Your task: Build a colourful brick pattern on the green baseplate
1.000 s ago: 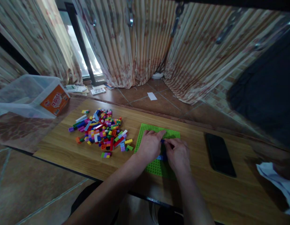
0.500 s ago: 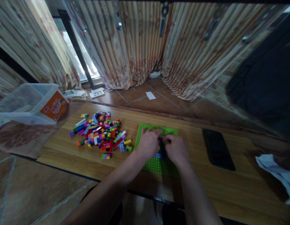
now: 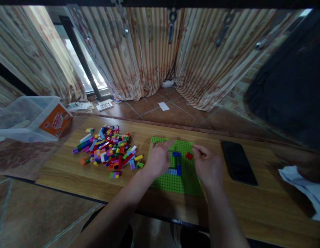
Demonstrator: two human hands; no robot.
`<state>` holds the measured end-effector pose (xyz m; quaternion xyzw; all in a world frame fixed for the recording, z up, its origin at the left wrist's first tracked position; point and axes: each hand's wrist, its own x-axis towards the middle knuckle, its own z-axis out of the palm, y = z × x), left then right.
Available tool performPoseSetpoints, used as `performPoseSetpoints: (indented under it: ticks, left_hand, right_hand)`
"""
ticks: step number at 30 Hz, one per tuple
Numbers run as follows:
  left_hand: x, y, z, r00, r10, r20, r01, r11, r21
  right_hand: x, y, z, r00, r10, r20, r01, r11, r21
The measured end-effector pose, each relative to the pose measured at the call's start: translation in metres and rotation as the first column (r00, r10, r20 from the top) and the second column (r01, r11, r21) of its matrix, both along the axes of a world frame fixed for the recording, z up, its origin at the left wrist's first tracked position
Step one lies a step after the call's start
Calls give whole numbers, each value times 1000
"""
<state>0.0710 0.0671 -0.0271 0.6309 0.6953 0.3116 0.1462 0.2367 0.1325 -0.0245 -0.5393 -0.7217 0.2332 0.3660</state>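
Note:
A green baseplate (image 3: 184, 181) lies on the wooden table (image 3: 72, 165). On it stand some joined blue bricks (image 3: 177, 162) and, to their right, a red brick (image 3: 189, 155). My left hand (image 3: 158, 159) rests on the plate's left part, fingers stretched toward the far edge. My right hand (image 3: 208, 166) lies on the plate's right edge, its fingertips right beside the red brick; nothing shows in it. A heap of loose coloured bricks (image 3: 108, 150) sits left of the plate.
A black phone (image 3: 239, 162) lies right of the plate. A clear plastic tub with an orange label (image 3: 33, 117) stands at the far left. White cloth (image 3: 305, 189) lies at the right edge. Curtains hang behind, with papers on the tiled floor.
My hands, earlier pressed together over the plate's middle, have drawn apart. The blue bricks and a red brick now show between them. The camera tilted slightly.

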Motion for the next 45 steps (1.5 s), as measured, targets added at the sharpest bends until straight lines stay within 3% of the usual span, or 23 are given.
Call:
performPoseSetpoints:
  ticks: [4,10,20,28,37,45]
  left_hand:
    - [-7,0,3,997,71,32,-72,997,34]
    - [-6,-2,4,998,59,-11,-58,996,70]
    - [14,-14,-1,988,-57,-146,62,998,33]
    - [16,-20,-1,952,-233,-197,226,972,-59]
    - [26,-31,-11,916,-209,-344,177,977,-122]
    - [30,-31,-8,927,-178,-330,145,982,-120]
  right_hand:
    - [11,-1,5,997,-50,55,53,997,-53]
    - [7,-6,1,979,46,200,-20,991,-131]
    - [2,-2,-9,915,73,396,-66,997,-30]
    - [3,-1,-11,956,87,280,-68,995,-76]
    - [3,-3,-6,973,87,213,-61,990,-123]
    - [6,-6,-2,983,63,171,-34,985,-167]
